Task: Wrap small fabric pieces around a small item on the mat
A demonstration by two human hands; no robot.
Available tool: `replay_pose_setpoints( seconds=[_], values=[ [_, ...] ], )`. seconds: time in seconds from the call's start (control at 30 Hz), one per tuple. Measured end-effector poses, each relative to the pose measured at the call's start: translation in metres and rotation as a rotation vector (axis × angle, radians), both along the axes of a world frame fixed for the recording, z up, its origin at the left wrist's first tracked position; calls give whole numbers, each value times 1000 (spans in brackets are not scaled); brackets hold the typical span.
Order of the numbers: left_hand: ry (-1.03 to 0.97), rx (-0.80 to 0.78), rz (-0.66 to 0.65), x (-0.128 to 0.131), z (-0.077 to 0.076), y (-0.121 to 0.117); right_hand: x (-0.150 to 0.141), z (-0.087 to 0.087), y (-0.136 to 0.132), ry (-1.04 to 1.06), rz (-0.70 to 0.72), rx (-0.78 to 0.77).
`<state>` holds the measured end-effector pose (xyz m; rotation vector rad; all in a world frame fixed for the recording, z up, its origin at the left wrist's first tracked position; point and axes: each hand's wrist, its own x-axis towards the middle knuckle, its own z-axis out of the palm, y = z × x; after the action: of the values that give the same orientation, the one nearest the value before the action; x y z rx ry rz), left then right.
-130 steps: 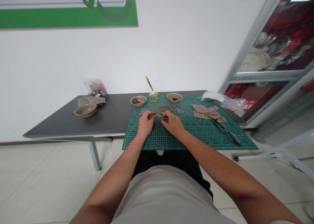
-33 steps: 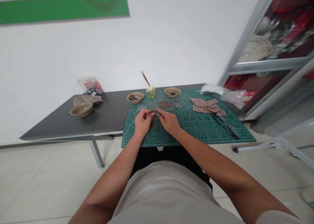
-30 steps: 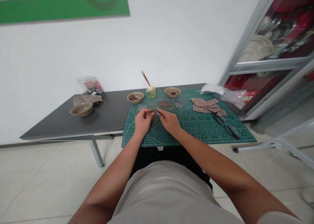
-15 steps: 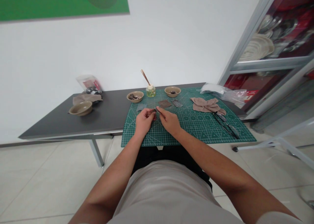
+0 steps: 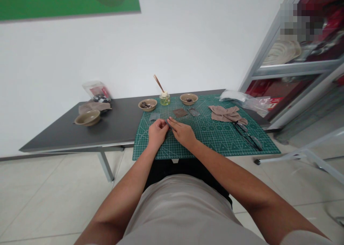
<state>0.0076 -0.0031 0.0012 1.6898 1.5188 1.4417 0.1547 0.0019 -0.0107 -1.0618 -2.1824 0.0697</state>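
Observation:
Above the green cutting mat (image 5: 209,141), my left hand (image 5: 156,131) is closed in a pinch on a small dark piece (image 5: 167,122), mostly hidden by fingers. My right hand (image 5: 185,134) meets it from the other side, its fingers together and pressed on the same piece. What the piece is cannot be made out. Just beyond the hands lie a brown square sheet (image 5: 180,112), a crumpled grey sheet (image 5: 194,112) and a blue-grey sheet (image 5: 154,116), rather like sandpaper.
Two tan bowls, a left one (image 5: 148,109) and a right one (image 5: 189,103), hold dark bits. Between them stands a reed diffuser (image 5: 165,99). Rightward lie a brown cloth (image 5: 225,115), glasses (image 5: 248,137) and a plastic bag (image 5: 242,97). Another bowl (image 5: 87,120) sits far left.
My right fingers have slid slightly left and straightened over the small dark piece, covering more of it. My left hand stays almost where it was.

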Motion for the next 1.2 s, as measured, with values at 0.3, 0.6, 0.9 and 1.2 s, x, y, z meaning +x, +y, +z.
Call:
replay_pose_setpoints(
  seconds=[0.3,0.6,0.9,1.2],
  values=[
    [-205,4,-91,0,-9,3,2,-1,2,139,2,-7],
    [-123,2,-64,1,-4,0,0,1,-1,63,-1,-34],
    [-313,9,-104,1,-11,6,3,1,1,145,-6,-45],
    [-237,19,-78,0,-10,5,1,-1,1,94,-21,-62]
  ],
)
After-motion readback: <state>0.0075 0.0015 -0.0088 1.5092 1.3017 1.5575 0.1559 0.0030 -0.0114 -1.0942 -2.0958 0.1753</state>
